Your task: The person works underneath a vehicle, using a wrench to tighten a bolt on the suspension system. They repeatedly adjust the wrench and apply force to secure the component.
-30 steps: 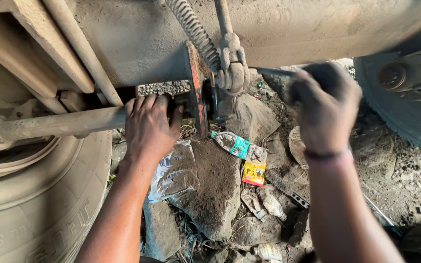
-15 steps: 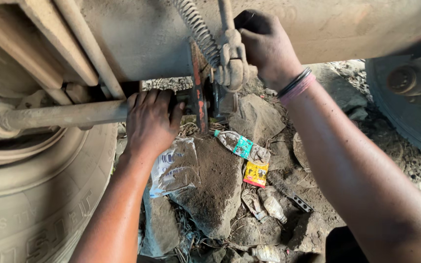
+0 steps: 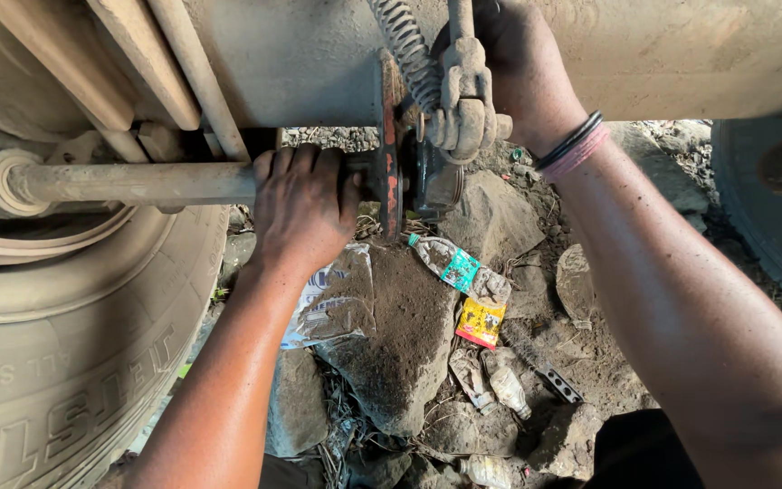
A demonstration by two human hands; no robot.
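1. The left hand [image 3: 300, 213] is wrapped tight around the dusty rod [image 3: 128, 181]. It grips the end of the rod, right beside the red plate [image 3: 389, 154].
2. The right hand [image 3: 522, 72] is up past that end of the rod, behind the metal fork [image 3: 463, 100]. It touches the fork, but its fingers are hidden, so I cannot tell if it is gripping.
3. The two hands are apart, one on each side of the plate.
4. The fork hangs just above the end of the rod. A coiled spring [image 3: 405, 50] runs up next to it.
5. A big tyre [image 3: 56, 344] sits under the far end of the rod.
6. Below the rod there is a big rock [image 3: 400, 335], with a green wrapper [image 3: 450, 263] and a yellow wrapper [image 3: 480, 321] on the dirt near it.
7. I think the step now is holding the rod steady while the other hand works on the fork joint.
8. I think the next move needs a firm hold on the rod so it does not turn or slip. The right hand needs a good grip in that tight, dirty spot by the plate.
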